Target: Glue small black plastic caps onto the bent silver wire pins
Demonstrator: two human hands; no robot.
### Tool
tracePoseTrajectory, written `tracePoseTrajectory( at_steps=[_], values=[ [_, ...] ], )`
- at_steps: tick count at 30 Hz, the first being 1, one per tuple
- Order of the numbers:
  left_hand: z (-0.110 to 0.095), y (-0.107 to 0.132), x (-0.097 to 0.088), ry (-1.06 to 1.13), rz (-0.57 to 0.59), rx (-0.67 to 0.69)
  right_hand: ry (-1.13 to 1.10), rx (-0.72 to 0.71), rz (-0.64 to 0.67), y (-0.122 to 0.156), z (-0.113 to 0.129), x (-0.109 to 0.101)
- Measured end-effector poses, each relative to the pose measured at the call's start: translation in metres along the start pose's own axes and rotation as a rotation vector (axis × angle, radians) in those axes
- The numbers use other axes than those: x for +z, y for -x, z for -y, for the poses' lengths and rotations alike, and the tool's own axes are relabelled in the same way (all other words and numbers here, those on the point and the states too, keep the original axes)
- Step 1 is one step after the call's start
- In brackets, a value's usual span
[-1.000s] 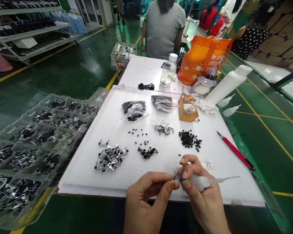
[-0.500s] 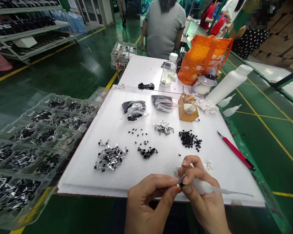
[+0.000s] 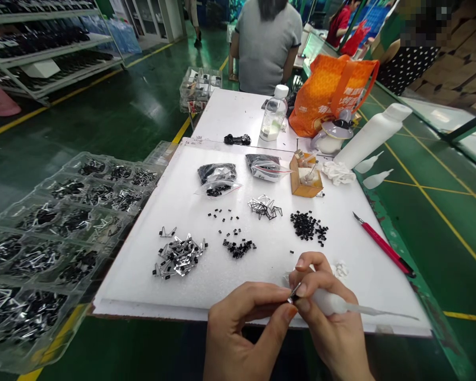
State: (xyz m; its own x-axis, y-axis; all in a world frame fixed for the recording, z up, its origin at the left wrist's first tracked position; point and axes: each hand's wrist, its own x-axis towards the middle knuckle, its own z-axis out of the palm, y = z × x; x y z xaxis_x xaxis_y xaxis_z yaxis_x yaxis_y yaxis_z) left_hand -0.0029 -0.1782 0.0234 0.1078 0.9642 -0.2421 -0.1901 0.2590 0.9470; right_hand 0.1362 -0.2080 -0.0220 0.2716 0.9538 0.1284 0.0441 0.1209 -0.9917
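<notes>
In front of me, over the table's near edge, my left hand (image 3: 250, 325) and my right hand (image 3: 328, 312) meet fingertip to fingertip. Between them they pinch a small metal-and-black part (image 3: 294, 294), mostly covered by the fingers. A white squeeze bottle (image 3: 330, 303) with a long thin nozzle is also tucked in my right hand, its nozzle pointing right. Beyond the hands lie a pile of silver parts with black ends (image 3: 180, 256), small black pieces (image 3: 238, 248), more black pieces (image 3: 307, 226) and bent metal pieces (image 3: 264, 207).
Compartment trays (image 3: 69, 217) of parts stand left. Zip bags (image 3: 217, 174), a wooden box (image 3: 306, 182), a red craft knife (image 3: 383, 243) and a leaning white bottle (image 3: 373, 136) are on the table. Behind are an orange bag (image 3: 327, 98) and a seated person (image 3: 266, 50).
My left thumb has shifted slightly at the small part. The squeeze bottle's nozzle tip has moved a little to the right. In the background, a walking person's legs have moved.
</notes>
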Motion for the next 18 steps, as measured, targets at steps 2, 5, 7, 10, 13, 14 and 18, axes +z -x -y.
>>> tracePoseTrajectory(
  at_steps=[2, 5, 7, 10, 13, 14, 18],
  values=[
    [0.0006, 0.0, 0.0001, -0.005, -0.004, 0.012, -0.02, -0.012, 0.004, -0.0001, -0.001, -0.0002],
    [0.002, 0.0001, -0.0002, -0.009, -0.003, 0.029, -0.04, -0.018, 0.009, 0.0002, -0.0029, -0.0004],
    [0.0029, 0.0003, -0.0006, -0.01, -0.003, 0.039, -0.048, -0.009, 0.005, 0.0007, -0.0041, -0.0002],
    [0.0034, 0.0005, -0.0008, -0.011, -0.004, 0.051, -0.067, 0.031, -0.022, 0.0017, -0.0044, 0.0005],
    [0.0014, -0.0004, -0.0002, -0.015, -0.004, 0.05, -0.079, 0.059, -0.064, 0.0014, -0.0022, 0.0014],
    [0.0001, -0.0009, 0.0002, -0.016, -0.007, 0.039, -0.081, 0.063, -0.074, 0.0009, -0.0013, 0.0018],
    [-0.0051, -0.0035, 0.002, -0.015, -0.035, -0.042, -0.085, 0.092, -0.095, -0.0016, 0.0002, 0.0045]
  ],
)
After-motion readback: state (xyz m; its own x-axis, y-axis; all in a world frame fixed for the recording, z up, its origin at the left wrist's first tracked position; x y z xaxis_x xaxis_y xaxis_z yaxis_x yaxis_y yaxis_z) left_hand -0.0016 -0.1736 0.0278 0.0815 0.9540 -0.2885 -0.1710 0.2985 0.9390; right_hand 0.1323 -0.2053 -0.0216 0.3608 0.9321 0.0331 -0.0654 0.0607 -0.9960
